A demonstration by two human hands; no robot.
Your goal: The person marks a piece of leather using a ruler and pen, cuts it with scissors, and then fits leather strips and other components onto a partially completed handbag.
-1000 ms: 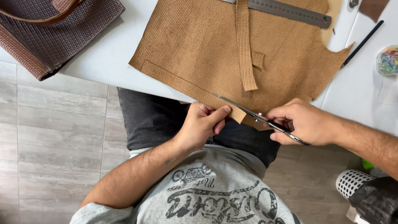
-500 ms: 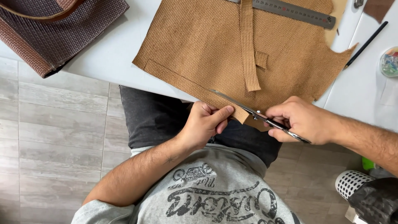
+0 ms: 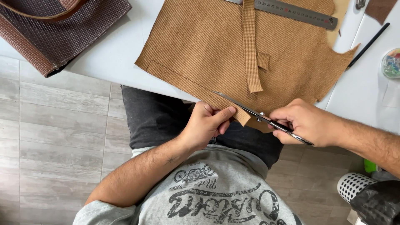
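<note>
The left hand (image 3: 206,125) pinches the cut strip end of the tan woven fabric sheet (image 3: 233,50) between thumb and fingers. Just beside it, the right hand (image 3: 306,123) has its fingers closed around the steel scissors (image 3: 258,116), whose blades lie in the fabric's near edge over the white table (image 3: 112,54).

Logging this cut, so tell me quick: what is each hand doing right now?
Left hand: closed, pinching the cut strip of the tan woven fabric.
Right hand: closed around the scissors, blades in the fabric.
</note>
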